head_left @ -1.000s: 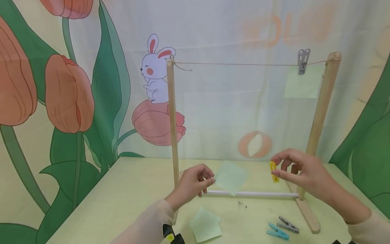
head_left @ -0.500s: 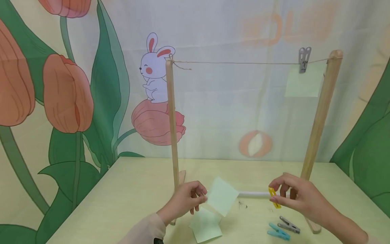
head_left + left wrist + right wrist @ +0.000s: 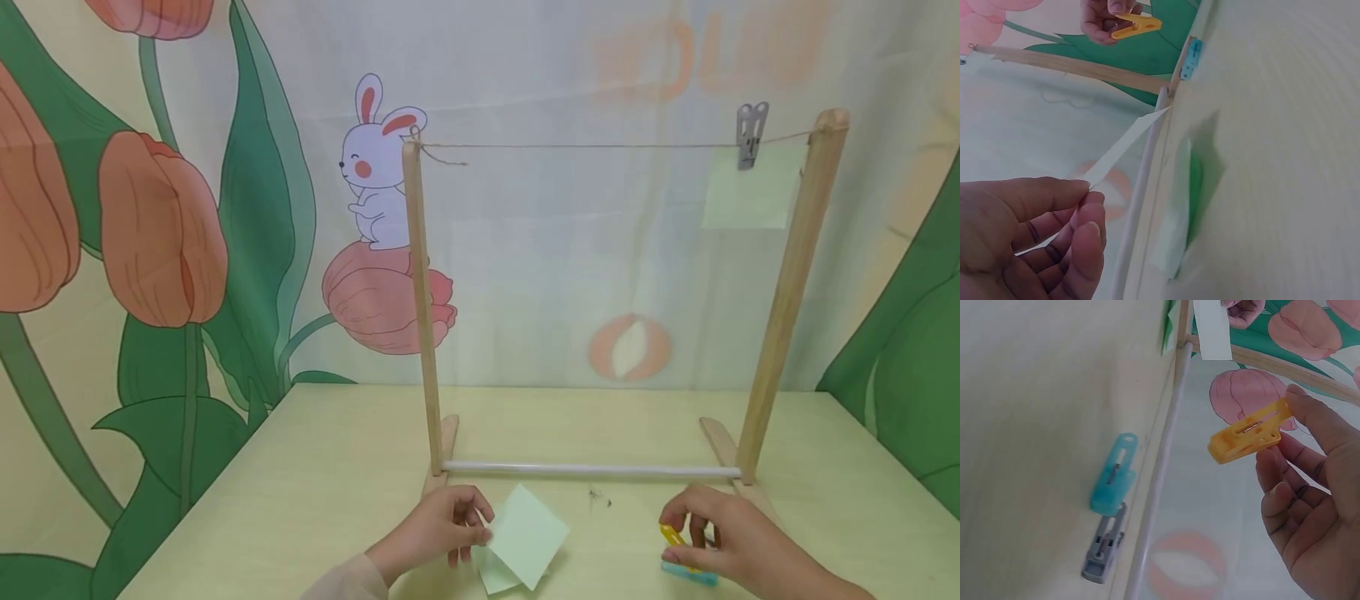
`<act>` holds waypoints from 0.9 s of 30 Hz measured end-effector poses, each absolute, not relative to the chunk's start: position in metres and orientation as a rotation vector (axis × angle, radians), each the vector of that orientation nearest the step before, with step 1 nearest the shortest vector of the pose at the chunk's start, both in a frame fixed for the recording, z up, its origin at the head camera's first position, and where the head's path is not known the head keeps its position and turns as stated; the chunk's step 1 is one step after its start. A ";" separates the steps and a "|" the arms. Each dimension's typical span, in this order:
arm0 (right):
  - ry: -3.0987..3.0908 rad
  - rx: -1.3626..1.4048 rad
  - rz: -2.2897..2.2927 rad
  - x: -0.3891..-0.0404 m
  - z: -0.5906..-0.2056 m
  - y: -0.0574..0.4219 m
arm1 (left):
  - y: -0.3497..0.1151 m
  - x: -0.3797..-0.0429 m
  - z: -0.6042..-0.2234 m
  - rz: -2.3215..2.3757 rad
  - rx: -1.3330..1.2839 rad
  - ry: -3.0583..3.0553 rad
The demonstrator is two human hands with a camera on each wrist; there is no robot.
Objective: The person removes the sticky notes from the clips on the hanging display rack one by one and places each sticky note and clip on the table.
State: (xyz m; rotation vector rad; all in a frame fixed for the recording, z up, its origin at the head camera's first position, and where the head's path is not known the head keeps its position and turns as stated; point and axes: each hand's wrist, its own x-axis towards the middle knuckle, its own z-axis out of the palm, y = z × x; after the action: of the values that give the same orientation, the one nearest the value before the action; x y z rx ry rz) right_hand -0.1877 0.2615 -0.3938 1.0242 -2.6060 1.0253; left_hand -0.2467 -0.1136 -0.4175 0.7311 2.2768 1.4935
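Observation:
Between thumb and fingertips, my left hand (image 3: 438,529) pinches a pale green square of paper (image 3: 529,536) by one corner. In the left wrist view that sheet is raised above the table, seen nearly edge-on. Below it lie more green paper squares (image 3: 1175,219), partly covered in the head view. My right hand (image 3: 731,533) pinches a yellow clothespin (image 3: 1250,431) by its handle end, its nose pointing away from the fingers. Under that hand on the table rest a blue clothespin (image 3: 1114,478) and a grey clothespin (image 3: 1104,545), the grey one mostly hidden by the hand in the head view.
A wooden frame with a left post (image 3: 423,308), a right post (image 3: 791,300) and a white bottom rod (image 3: 592,469) stands behind the hands. Across its top runs a string (image 3: 570,146), where a grey clothespin (image 3: 749,137) holds a green paper square (image 3: 750,196). Small dark bits (image 3: 598,498) lie on the table.
Both hands have come down toward the table, still holding the paper and the yellow clothespin. The held paper now overlaps the squares lying on the table.

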 end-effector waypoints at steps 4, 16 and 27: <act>-2.658 1.071 0.999 -0.188 -0.404 0.264 | -0.118 -0.245 -0.423 1.450 0.729 2.323; -2.916 0.977 1.066 -0.186 -0.421 0.269 | -0.125 -0.244 -0.436 1.397 0.689 2.410; -3.076 0.901 0.906 -0.189 -0.428 0.264 | -0.130 -0.238 -0.441 1.354 0.686 2.466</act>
State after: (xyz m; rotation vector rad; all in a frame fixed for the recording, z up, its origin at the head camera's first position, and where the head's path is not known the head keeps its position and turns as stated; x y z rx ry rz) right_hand -0.1890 0.2636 -0.4277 0.9006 -3.0756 0.9062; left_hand -0.2383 -0.1299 -0.4414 0.6859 2.4656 1.3537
